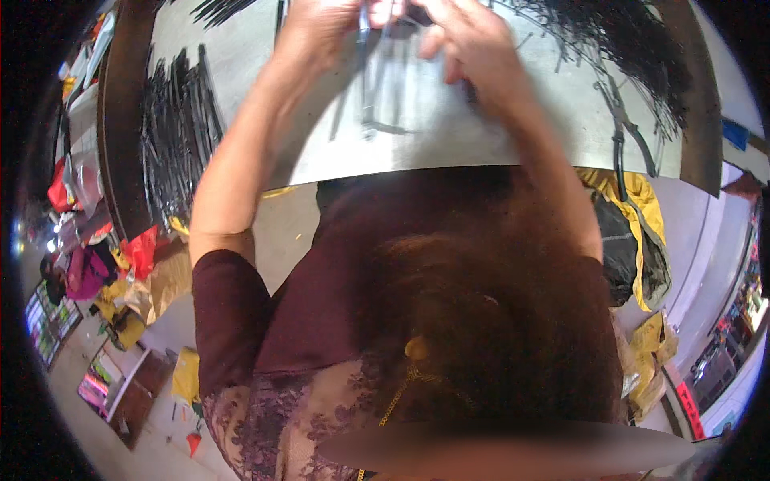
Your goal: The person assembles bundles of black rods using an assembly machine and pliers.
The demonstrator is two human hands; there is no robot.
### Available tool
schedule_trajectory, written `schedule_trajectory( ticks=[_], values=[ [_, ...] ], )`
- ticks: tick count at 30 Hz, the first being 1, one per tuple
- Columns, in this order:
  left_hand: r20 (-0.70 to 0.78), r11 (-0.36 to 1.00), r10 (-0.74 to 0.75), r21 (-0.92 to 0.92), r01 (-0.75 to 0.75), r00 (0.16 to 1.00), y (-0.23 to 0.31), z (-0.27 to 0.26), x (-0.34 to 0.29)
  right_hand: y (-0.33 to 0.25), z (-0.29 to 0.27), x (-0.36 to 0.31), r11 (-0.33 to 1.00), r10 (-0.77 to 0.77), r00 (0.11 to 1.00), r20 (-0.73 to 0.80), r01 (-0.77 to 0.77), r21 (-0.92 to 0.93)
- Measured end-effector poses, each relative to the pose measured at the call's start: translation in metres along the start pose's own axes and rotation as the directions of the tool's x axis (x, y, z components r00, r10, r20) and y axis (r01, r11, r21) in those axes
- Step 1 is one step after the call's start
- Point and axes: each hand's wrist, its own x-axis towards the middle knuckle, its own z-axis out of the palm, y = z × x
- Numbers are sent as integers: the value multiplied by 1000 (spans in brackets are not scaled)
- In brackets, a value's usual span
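Observation:
Both hands meet at the upper edge, over a pale worktable (313,156). My left hand (321,32) is closed, with its fingertips partly cut off by the picture's edge. From its grip thin black strips (366,68) hang down, smeared by motion. My right hand (473,52) is blurred, its fingers bent inward beside a small dark piece that I cannot make out. Below the hands, a few thin dark strips (391,128) lie on or hang just above the tabletop; which of the two I cannot tell.
A stack of black strips (180,120) lies at the table's left. Tangled black strips (618,56) heap up at the right. A forked black piece (618,128) hangs over the front edge, above a yellow and black bag (642,240). Brown boards (124,120) border the table.

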Motion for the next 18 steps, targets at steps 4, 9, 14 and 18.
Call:
schedule_trajectory(
  ticks=[4,9,14,18],
  values=[
    [-50,834,-88,542,101,995,51,-107,-53,25,-81,-14,351,-298,954,-45,65,-934],
    [110,234,423,946,-226,899,42,-90,-58,19,-88,-20,-4,-313,949,41,41,-999],
    [351,424,700,496,-757,622,-21,-50,-28,11,-90,-13,152,-265,911,316,363,-919],
    [456,22,384,865,-501,803,-17,-35,-24,2,-99,-5,113,-119,900,418,431,-895]
  ],
)
